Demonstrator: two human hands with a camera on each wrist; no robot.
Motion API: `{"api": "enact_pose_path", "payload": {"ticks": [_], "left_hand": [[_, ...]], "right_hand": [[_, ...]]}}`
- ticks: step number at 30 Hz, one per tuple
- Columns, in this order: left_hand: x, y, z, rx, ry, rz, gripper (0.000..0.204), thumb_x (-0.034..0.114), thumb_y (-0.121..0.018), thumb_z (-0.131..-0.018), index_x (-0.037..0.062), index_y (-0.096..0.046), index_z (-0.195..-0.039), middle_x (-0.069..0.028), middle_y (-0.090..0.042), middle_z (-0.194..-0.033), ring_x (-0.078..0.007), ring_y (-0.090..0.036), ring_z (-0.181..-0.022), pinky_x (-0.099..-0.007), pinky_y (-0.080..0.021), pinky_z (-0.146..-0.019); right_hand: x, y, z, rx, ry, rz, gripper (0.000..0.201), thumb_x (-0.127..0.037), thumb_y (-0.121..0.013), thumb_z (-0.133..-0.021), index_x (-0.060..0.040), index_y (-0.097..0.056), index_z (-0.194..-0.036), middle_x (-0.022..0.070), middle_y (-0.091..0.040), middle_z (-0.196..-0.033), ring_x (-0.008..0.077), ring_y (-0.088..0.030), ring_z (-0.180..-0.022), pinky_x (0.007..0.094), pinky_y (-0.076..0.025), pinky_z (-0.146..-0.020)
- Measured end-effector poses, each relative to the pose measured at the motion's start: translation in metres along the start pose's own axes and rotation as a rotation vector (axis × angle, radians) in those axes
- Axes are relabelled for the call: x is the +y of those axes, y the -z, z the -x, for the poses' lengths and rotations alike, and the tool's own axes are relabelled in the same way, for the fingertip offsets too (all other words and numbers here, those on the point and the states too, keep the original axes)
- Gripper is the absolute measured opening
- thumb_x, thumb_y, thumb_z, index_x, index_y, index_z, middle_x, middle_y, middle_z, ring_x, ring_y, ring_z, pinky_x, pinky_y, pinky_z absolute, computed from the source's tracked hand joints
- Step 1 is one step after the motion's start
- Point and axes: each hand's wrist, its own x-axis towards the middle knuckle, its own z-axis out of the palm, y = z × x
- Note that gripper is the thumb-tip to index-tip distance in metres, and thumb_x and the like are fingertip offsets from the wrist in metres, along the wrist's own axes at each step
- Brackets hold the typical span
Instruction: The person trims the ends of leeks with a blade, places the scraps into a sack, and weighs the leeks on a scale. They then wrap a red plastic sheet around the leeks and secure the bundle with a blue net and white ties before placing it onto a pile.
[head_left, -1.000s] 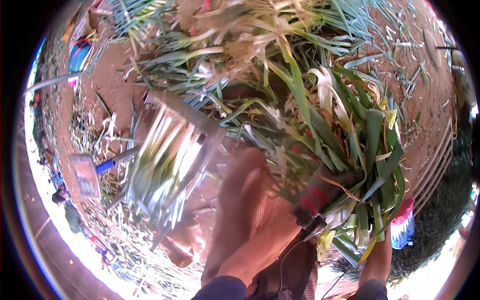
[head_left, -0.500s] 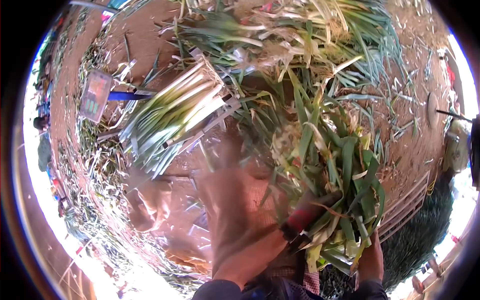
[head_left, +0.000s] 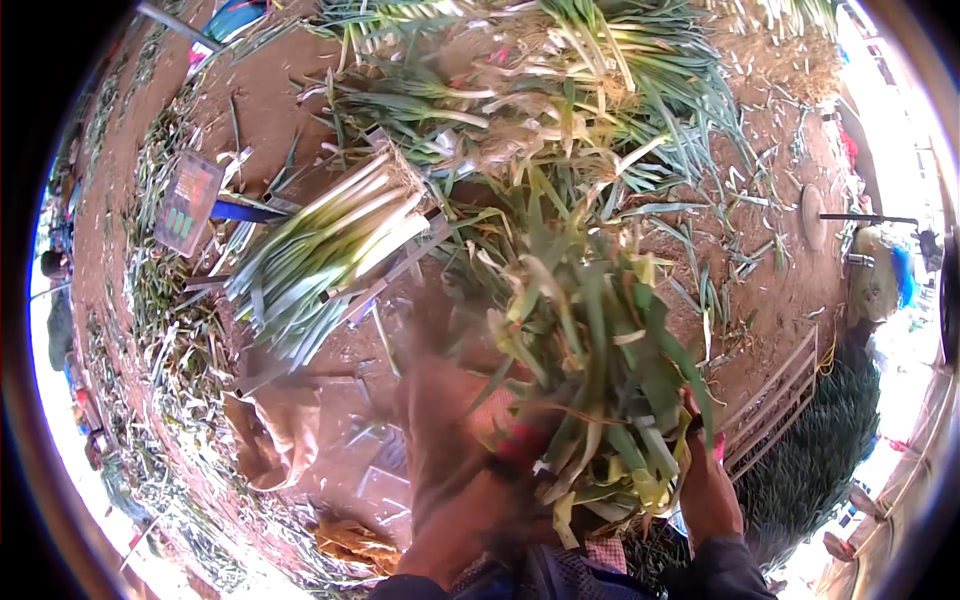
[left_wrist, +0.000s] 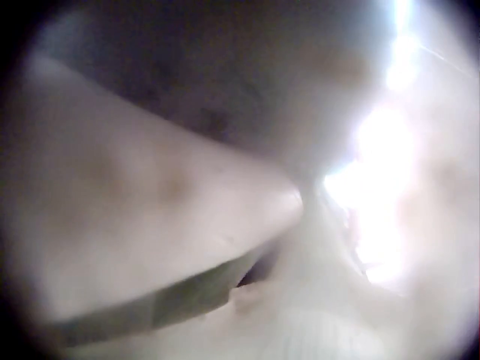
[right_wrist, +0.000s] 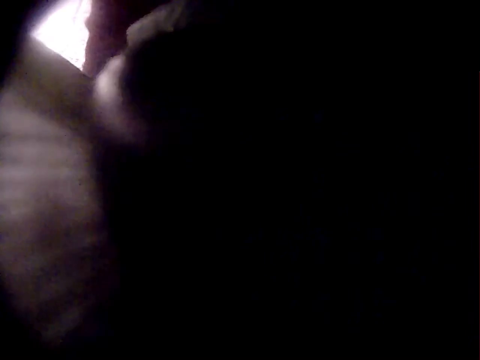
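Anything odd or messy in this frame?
Cut leaf scraps lie strewn over the dirt ground. Both wrist views are blocked, one washed out, one nearly black. The leaf bundle held in front is motion-blurred.

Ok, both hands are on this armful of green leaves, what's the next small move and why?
Probably steady the bundle of leaves before shifting it. It looks blurred and loose at the cut ends, with the right hand at its lower edge and the left hand beside it; both wrist views are too obscured to confirm a firm hold.
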Motion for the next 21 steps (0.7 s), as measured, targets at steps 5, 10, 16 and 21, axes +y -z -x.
{"api": "enact_pose_path", "payload": {"ticks": [5,10,16,21], "left_hand": [[-0.047,-0.027,0.049,0.024,0.889,1.773,0.035,0.029,-0.046,-0.109,0.0049,-0.059,-0.131,-0.0103,-0.066,-0.120,-0.0267,-0.066,-0.105,-0.0403,-0.057,-0.085],[-0.028,0.027,0.053,0.135,0.985,2.105,0.043,0.034,-0.044,-0.109,0.0032,-0.056,-0.137,-0.0125,-0.065,-0.124,-0.0273,-0.067,-0.108,-0.0424,-0.057,-0.093],[-0.071,0.038,0.089,0.301,1.046,1.791,0.046,0.036,-0.050,-0.106,0.0028,-0.055,-0.137,-0.0124,-0.067,-0.120,-0.0256,-0.068,-0.104,-0.0415,-0.059,-0.091],[-0.112,0.055,0.097,0.473,0.943,1.261,0.046,0.036,-0.052,-0.106,0.0028,-0.055,-0.137,-0.0124,-0.068,-0.119,-0.0248,-0.068,-0.103,-0.0409,-0.059,-0.091]], "right_hand": [[-0.023,-0.038,-0.018,-0.239,0.048,0.043,0.060,-0.042,-0.054,-0.103,-0.0016,-0.048,-0.148,0.0100,-0.058,-0.143,0.0201,-0.057,-0.125,0.0344,-0.043,-0.109],[-0.046,-0.102,-0.049,-0.470,0.082,0.071,0.060,-0.042,-0.054,-0.103,-0.0017,-0.048,-0.148,0.0099,-0.058,-0.144,0.0201,-0.057,-0.126,0.0344,-0.043,-0.109],[-0.063,-0.162,-0.070,-0.558,0.087,0.092,0.061,-0.042,-0.053,-0.104,-0.0019,-0.047,-0.149,0.0099,-0.058,-0.144,0.0201,-0.056,-0.126,0.0344,-0.043,-0.109],[-0.064,-0.201,-0.098,-0.596,0.133,0.102,0.061,-0.042,-0.053,-0.104,-0.0020,-0.047,-0.149,0.0098,-0.057,-0.144,0.0201,-0.056,-0.127,0.0344,-0.042,-0.110]]}}
